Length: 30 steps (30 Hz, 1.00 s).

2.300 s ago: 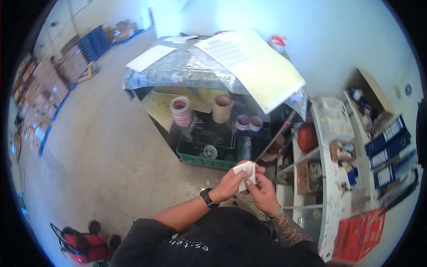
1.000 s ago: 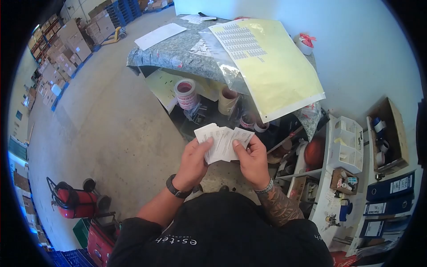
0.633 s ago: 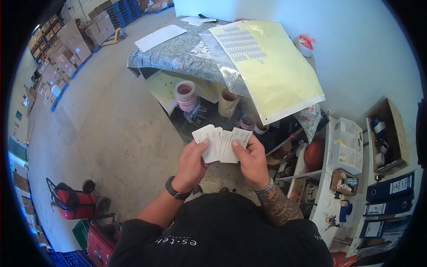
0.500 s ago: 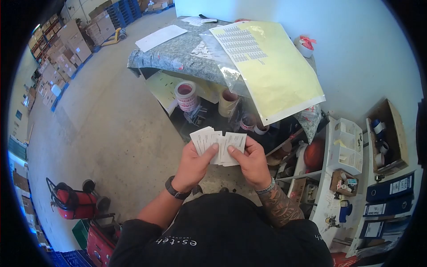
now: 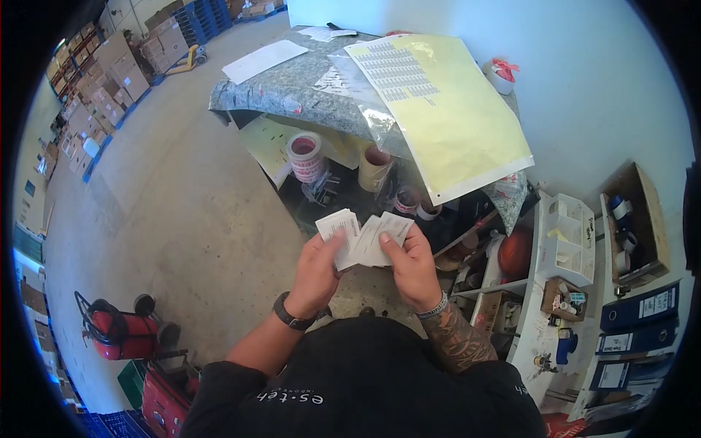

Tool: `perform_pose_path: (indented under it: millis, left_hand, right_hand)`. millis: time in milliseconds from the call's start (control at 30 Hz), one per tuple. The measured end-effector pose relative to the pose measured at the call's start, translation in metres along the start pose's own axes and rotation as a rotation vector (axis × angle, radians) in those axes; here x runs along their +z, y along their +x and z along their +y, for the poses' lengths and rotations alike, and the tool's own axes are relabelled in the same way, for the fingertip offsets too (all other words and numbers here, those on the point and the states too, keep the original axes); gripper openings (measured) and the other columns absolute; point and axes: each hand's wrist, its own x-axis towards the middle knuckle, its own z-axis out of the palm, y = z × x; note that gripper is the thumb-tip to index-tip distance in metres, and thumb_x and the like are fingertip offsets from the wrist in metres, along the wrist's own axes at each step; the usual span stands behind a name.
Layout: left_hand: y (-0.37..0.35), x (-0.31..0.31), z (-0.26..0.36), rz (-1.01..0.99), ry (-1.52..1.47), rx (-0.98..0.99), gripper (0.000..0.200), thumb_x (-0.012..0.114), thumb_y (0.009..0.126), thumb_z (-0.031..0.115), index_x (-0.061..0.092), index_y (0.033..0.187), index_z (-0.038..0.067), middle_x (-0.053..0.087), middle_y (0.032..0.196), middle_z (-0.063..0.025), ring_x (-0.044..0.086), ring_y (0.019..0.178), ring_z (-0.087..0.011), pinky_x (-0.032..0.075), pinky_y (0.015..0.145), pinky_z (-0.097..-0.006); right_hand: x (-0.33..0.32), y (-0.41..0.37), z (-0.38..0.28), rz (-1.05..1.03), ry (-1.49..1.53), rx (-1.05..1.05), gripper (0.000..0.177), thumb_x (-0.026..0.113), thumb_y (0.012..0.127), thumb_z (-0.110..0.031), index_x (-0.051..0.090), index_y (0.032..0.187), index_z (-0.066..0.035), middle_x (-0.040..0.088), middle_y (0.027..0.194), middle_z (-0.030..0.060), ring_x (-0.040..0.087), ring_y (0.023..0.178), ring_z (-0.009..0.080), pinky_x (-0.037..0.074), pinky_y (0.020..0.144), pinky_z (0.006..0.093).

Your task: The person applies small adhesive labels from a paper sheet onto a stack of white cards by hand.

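Observation:
Several small white printed cards (image 5: 371, 245) are fanned out between my two hands, above the floor in front of the table. My left hand (image 5: 318, 266) is closed on the left part of the fan, its thumb on top. On the right part, my right hand (image 5: 413, 269) grips the cards with its thumb pressed on their face. The fine print on the cards is too small to read. Beyond them stands a table (image 5: 292, 99) with a large yellow sheet (image 5: 460, 109) hanging over its front edge.
Tape rolls (image 5: 307, 158) sit on the shelf under the tabletop. At the right are white shelves with a clear drawer unit (image 5: 569, 241), a cardboard box (image 5: 642, 226) and blue binders (image 5: 640, 309). A red fire extinguisher (image 5: 124, 334) stands at the lower left.
Both hands have shifted the cards slightly. The right-hand cards now tilt more to the right, and the fan has a different overlap.

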Motion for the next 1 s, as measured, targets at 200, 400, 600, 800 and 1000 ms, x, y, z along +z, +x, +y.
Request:
perform_pose_path:
  millis: [200,400,600,800,1000]
  left_hand:
    - [-0.001,-0.001,-0.005,0.025,0.213,0.111,0.027,0.062,0.103,0.017,0.062,0.124,0.0,0.071,0.113,-0.0058,0.067,0.098,-0.0115,0.055,0.086,-0.028]
    - [0.001,0.001,-0.003,0.056,0.029,0.065,0.024,0.063,0.103,0.017,0.063,0.121,0.0,0.072,0.109,-0.0051,0.067,0.095,-0.0107,0.054,0.083,-0.0274]
    - [-0.001,0.002,-0.007,0.064,0.234,0.124,0.024,0.063,0.103,0.016,0.064,0.12,0.0,0.072,0.109,-0.0052,0.067,0.095,-0.0108,0.054,0.083,-0.0275]
    - [0.002,0.003,-0.004,0.026,0.017,0.026,0.023,0.062,0.103,0.015,0.063,0.12,0.0,0.072,0.11,-0.0054,0.068,0.096,-0.0113,0.055,0.084,-0.0279]
    - [0.002,0.006,-0.011,0.055,0.257,0.11,0.023,0.056,0.105,0.013,0.062,0.122,-0.001,0.071,0.114,-0.0077,0.069,0.099,-0.014,0.056,0.086,-0.0298]
  right_hand:
    - [0.0,-0.004,-0.012,-0.192,-0.081,0.097,0.019,0.059,0.103,-0.008,0.057,0.12,0.0,0.068,0.116,0.0059,0.063,0.104,0.0099,0.052,0.09,0.0279]
    - [0.0,0.0,0.002,0.001,0.068,0.005,0.022,0.061,0.102,-0.009,0.058,0.121,0.001,0.068,0.114,0.0057,0.064,0.103,0.0098,0.052,0.089,0.0271]
    - [0.0,-0.004,-0.013,-0.15,-0.038,0.139,0.02,0.06,0.102,-0.008,0.057,0.12,0.001,0.069,0.111,0.0053,0.065,0.101,0.0106,0.053,0.09,0.0282]
    - [-0.001,0.0,0.007,0.064,0.073,0.018,0.021,0.06,0.102,-0.007,0.056,0.122,0.0,0.067,0.116,0.0063,0.064,0.103,0.0108,0.053,0.091,0.0282]
    - [-0.004,-0.004,-0.012,-0.153,-0.104,0.128,0.019,0.057,0.103,-0.007,0.051,0.12,-0.002,0.066,0.116,0.007,0.063,0.105,0.0116,0.053,0.091,0.0286]
